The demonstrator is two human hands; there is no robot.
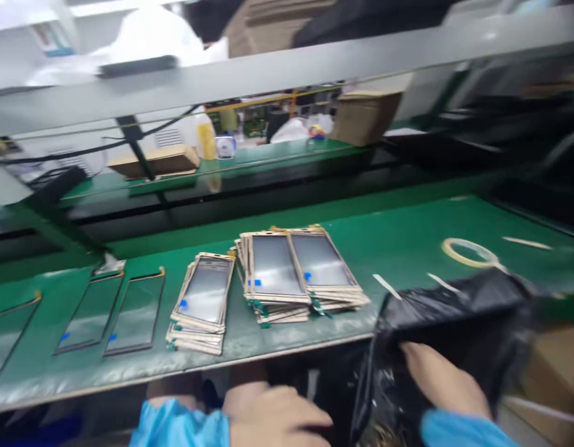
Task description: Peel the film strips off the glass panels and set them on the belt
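My right hand (438,379), in a blue sleeve, reaches into a black plastic bag (455,316) that hangs at the front edge of the green table (399,239); its fingers are hidden inside the bag. My left hand (273,417) sits below the table edge near my lap, blurred, with nothing visible in it. On the table in front of me lie three stacks of gold-framed screen panels (273,273) with blue tabs.
Three single dark-framed panels (133,313) lie flat at the left. A tape roll (468,251) and loose tape strips lie at the right. A cardboard box (555,366) stands beside the bag. A grey overhead rail (287,68) and a far bench with boxes run across the back.
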